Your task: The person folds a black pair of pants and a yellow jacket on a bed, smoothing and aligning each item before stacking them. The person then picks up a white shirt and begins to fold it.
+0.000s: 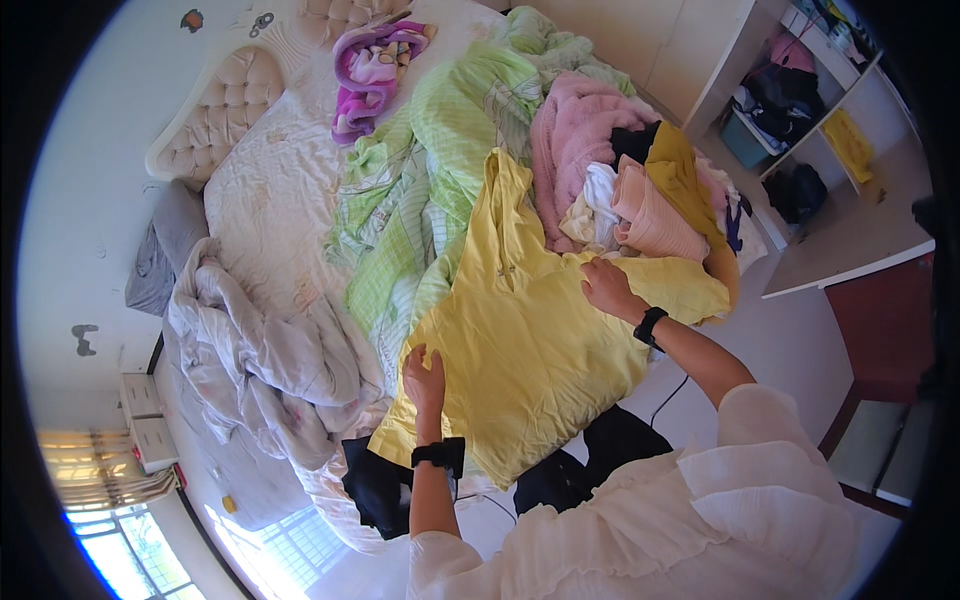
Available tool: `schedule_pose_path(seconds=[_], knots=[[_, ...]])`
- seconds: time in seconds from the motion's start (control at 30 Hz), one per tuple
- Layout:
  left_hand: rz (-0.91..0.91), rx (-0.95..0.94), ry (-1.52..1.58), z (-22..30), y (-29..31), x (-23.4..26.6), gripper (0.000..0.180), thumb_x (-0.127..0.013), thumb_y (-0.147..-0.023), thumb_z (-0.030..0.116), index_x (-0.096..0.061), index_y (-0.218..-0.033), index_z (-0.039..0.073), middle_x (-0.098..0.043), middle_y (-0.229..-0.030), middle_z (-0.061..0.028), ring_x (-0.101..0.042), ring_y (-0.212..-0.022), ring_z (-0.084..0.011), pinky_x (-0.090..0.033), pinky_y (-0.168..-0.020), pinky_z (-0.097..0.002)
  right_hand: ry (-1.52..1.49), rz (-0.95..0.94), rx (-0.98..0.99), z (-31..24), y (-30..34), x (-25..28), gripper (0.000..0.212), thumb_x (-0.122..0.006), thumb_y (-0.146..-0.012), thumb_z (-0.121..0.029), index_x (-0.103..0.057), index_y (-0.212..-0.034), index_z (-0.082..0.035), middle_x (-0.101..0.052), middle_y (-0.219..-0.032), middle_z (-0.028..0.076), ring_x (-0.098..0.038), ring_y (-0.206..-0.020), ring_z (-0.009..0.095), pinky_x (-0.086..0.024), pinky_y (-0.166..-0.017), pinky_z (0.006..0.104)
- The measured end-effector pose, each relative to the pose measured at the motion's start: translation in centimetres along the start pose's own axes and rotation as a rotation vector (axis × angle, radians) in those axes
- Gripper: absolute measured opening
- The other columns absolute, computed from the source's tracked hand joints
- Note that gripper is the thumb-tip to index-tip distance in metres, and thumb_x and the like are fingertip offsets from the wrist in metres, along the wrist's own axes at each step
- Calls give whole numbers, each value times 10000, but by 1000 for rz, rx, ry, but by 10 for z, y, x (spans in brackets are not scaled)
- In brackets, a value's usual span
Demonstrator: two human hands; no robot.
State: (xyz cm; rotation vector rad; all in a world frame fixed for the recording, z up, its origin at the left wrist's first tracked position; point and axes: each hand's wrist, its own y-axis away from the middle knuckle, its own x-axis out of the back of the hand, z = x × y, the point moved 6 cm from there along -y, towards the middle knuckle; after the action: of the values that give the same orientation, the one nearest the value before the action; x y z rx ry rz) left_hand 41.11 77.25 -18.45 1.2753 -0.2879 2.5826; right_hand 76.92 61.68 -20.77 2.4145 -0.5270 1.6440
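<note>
A yellow long-sleeved top with a hood (pixel 530 340) lies spread over the near edge of the bed, its hood pointing away from me and its lower end hanging toward my lap. My left hand (pixel 424 382) is at the left side of the top, fingers apart and slightly bent, holding nothing. Over the right shoulder of the top, my right hand (pixel 610 288) rests or hovers with loosely extended fingers; whether it touches the cloth is hard to tell. Both wrists wear black bands.
A green checked quilt (pixel 470 95) lies behind the top. To the right is a heap with a pink fleece (pixel 575 120), a rolled peach cloth (pixel 655 215) and a mustard garment (pixel 680 170). Grey bedding (pixel 255 330) lies left. Black clothing (pixel 375 490) sits near me; open shelves (pixel 850 200) stand right.
</note>
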Motion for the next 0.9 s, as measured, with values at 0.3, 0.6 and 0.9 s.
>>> schedule_pose_path(seconds=[0.3,0.6,0.9], knots=[[-224,-185,-126,26,-101,-89,473,-647,-761,262,-554,-1161,29,-613,-1076,-171,-536,-1031,-347,-408,-912,-426,110,-2,-8,20,-58,-55,314,-622,-720,-159,-560,-1007,-46,-543,-958,145,-512,-968,312,-403,-796,442],[-446,-56,-162,11,-134,-125,249,-653,-772,281,-635,-810,36,-645,-718,-106,-607,-772,-292,-462,-691,-400,-263,31,-226,43,-59,-53,106,-555,-771,-167,-575,-794,-65,-552,-812,158,-554,-788,351,-434,-654,452],[-340,220,169,-41,-82,-115,236,-650,-788,242,-601,-745,15,-618,-681,-117,-593,-626,-271,-467,-608,-369,-224,-239,-387,28,-71,-54,164,-527,-818,-224,-570,-811,-66,-616,-763,140,-604,-713,331,-462,-610,413]])
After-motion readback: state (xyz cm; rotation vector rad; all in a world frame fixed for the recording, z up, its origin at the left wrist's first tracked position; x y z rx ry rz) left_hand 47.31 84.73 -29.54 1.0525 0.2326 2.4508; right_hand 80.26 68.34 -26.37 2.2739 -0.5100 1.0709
